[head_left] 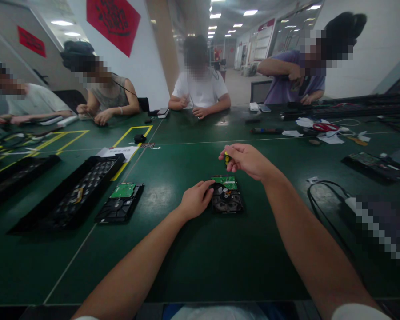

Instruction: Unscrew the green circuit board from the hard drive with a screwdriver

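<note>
A black hard drive (227, 198) with a green circuit board on its far end lies on the green table in front of me. My left hand (196, 199) rests against the drive's left edge, fingers curled on it. My right hand (245, 159) hovers just above and beyond the drive, fingers pinched round a small yellow and black tool (226, 158), probably a screwdriver.
A second hard drive (120, 202) lies to the left beside a long black tray (70, 191). Black cables (323, 195) and a blurred box sit at the right. Several people work along the table's far side, with papers and tools (320, 129) near them.
</note>
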Motion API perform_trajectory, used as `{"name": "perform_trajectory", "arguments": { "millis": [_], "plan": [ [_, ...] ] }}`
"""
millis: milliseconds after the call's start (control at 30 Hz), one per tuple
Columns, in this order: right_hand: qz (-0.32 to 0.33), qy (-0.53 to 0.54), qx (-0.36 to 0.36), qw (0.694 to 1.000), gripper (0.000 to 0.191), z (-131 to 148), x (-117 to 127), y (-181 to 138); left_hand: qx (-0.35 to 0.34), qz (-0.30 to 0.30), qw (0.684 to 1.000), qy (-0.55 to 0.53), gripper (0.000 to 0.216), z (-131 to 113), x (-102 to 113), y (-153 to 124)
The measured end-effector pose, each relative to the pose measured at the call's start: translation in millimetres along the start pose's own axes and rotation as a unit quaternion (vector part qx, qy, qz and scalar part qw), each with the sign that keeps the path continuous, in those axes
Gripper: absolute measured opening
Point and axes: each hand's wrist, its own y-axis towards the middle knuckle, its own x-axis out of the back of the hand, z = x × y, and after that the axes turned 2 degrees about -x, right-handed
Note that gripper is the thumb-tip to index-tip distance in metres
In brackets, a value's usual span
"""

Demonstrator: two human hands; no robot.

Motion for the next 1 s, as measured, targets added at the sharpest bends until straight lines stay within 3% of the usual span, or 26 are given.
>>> {"name": "perform_trajectory", "arguments": {
  "millis": [100,267,400,733,1000],
  "plan": [
    [-0.007,0.005,0.014,1.000,0.022,0,0,-1,0.000,0.002,1.000,0.000,0.043,0,0,0],
    [-0.052,-0.102,0.074,0.991,0.018,0,5,0,-0.002,-0.001,1.000,-0.003,0.043,-2,1,-1],
    [-0.069,-0.126,0.092,0.985,0.021,-2,12,2,0.001,0.000,1.000,-0.001,0.043,-2,1,0],
    [-0.068,-0.022,0.027,0.997,0.013,4,12,1,-0.004,-0.001,1.000,-0.001,0.043,-2,2,0],
    [-0.096,-0.114,0.049,0.988,0.007,7,12,-3,0.002,0.002,1.000,0.004,0.043,-1,1,-1]
  ]
}}
